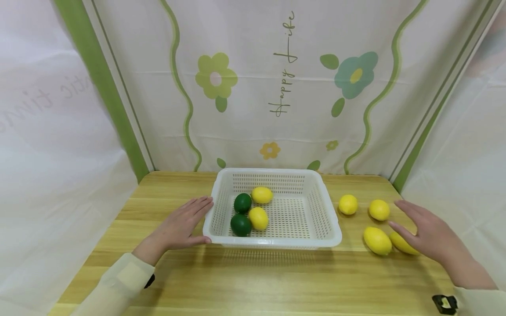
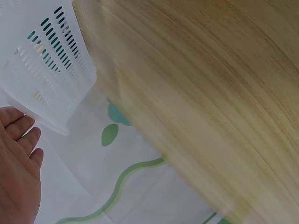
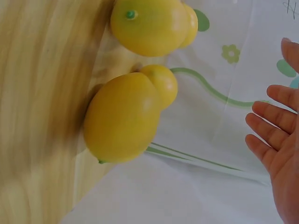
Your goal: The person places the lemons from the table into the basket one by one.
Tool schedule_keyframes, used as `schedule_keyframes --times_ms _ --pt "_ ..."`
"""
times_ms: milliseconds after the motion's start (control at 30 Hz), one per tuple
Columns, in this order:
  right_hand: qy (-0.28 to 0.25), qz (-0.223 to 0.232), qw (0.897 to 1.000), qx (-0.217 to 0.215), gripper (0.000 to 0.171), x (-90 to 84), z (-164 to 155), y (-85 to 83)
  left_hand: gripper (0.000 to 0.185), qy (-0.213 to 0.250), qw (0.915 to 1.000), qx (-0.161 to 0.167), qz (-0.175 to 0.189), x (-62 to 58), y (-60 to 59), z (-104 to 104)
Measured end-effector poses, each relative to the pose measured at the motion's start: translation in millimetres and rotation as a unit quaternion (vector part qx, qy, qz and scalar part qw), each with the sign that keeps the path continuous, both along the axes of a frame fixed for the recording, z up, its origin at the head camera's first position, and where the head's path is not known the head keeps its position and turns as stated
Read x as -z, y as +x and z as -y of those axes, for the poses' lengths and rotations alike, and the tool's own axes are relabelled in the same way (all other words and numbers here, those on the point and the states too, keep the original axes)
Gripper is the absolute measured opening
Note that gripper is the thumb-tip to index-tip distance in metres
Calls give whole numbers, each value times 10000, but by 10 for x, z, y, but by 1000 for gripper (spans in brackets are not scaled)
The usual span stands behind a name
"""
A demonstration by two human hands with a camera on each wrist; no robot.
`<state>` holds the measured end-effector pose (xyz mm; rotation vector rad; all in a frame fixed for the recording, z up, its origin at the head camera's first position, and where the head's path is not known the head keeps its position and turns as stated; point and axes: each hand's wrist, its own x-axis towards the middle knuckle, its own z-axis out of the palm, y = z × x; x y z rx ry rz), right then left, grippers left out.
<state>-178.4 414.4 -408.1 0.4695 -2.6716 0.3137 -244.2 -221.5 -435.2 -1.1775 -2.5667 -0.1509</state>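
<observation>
A white plastic basket (image 1: 272, 242) with slotted walls stands on the table. Two yellow lemons (image 1: 258, 218) and two dark green egg-shaped fruits (image 1: 240, 225) lie in its left half. My left hand (image 1: 179, 226) rests its fingers and thumb against the basket's left rim, fingers extended. In the left wrist view, those fingertips meet the basket's rim (image 2: 39, 120). Over the right side, my right hand (image 1: 432, 232) hovers with fingers spread, holding nothing. Several loose lemons lie beside it; the nearest lemon (image 1: 404, 243) is partly hidden by the hand. Two large lemons (image 3: 122, 119) show in the right wrist view.
The wooden table (image 1: 253, 281) ends at a hanging white cloth (image 1: 253, 109) printed with flowers, with more cloth at both sides. Loose lemons (image 1: 348, 205) sit between the basket's right wall and the table's right edge.
</observation>
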Motion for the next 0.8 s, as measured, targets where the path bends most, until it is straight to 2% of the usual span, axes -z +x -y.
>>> schedule_keyframes --times_ms 267,533,800 --pt "-101 273 9993 221 58 125 -169 24 96 26 10000 4 -54 2 -10 -3" --pt "-135 797 9960 379 58 232 -287 62 96 101 9998 88 -158 51 -2 -4" --pt "-121 960 9942 463 57 276 -353 79 97 259 9988 233 -350 93 -1 -9"
